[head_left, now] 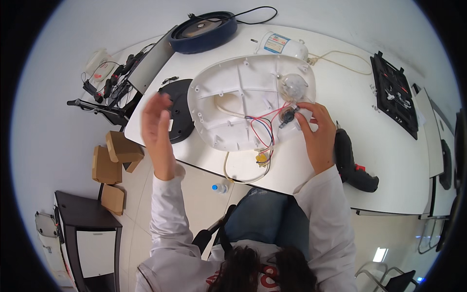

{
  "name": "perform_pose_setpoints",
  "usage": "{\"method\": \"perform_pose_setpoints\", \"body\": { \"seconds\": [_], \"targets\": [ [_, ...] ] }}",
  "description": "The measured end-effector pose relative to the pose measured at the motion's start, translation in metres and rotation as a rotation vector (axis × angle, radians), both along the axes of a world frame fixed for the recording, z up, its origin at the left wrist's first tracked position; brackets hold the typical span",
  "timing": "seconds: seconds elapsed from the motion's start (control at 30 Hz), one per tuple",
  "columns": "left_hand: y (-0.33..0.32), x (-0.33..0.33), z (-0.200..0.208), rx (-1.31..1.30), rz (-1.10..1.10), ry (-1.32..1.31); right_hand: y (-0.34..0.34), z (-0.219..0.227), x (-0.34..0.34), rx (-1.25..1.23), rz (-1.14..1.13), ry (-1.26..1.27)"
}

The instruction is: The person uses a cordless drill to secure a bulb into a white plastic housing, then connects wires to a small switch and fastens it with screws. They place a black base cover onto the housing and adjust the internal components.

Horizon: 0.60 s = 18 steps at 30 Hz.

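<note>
A white oval plastic housing lies with its ribbed inner side up on the table. My right hand is at its right end, thumb and forefinger closed on a small black part. Just above this part sits a clear round dome. Red, blue and white wires run across the housing to a yellow component at the near edge. My left hand is raised at the left, slightly blurred, fingers apart and holding nothing. Behind it lies a black oval base, partly hidden.
On the white table, a black-and-red power drill lies right of my right hand. Farther off are an open black tool case, a white cylinder with a cord and a dark blue round base. Cardboard boxes stand left.
</note>
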<state>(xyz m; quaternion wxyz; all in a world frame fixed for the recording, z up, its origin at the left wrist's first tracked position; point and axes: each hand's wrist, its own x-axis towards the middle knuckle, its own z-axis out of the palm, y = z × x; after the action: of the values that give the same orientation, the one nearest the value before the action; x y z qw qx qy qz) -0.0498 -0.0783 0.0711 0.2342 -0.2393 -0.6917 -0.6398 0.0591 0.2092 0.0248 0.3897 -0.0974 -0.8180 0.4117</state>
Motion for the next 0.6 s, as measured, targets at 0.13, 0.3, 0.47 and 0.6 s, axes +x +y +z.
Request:
{"method": "perform_pose_setpoints", "body": {
  "seconds": [0.13, 0.3, 0.47, 0.6],
  "targets": [
    [-0.006, 0.015, -0.033, 0.05, -0.339, -0.406, -0.001, 0.0, 0.0, -0.013, 0.009, -0.01],
    [0.018, 0.027, -0.069, 0.007, -0.425, -0.382, 0.0, -0.001, -0.002, -0.029, 0.024, -0.027],
    [0.03, 0.035, -0.074, -0.027, -0.268, -0.335, 0.0, 0.001, -0.002, -0.043, 0.018, -0.049],
    [0.025, 0.034, -0.073, -0.046, -0.247, -0.325, -0.001, 0.0, 0.0, -0.084, 0.036, -0.072]
  ]
}}
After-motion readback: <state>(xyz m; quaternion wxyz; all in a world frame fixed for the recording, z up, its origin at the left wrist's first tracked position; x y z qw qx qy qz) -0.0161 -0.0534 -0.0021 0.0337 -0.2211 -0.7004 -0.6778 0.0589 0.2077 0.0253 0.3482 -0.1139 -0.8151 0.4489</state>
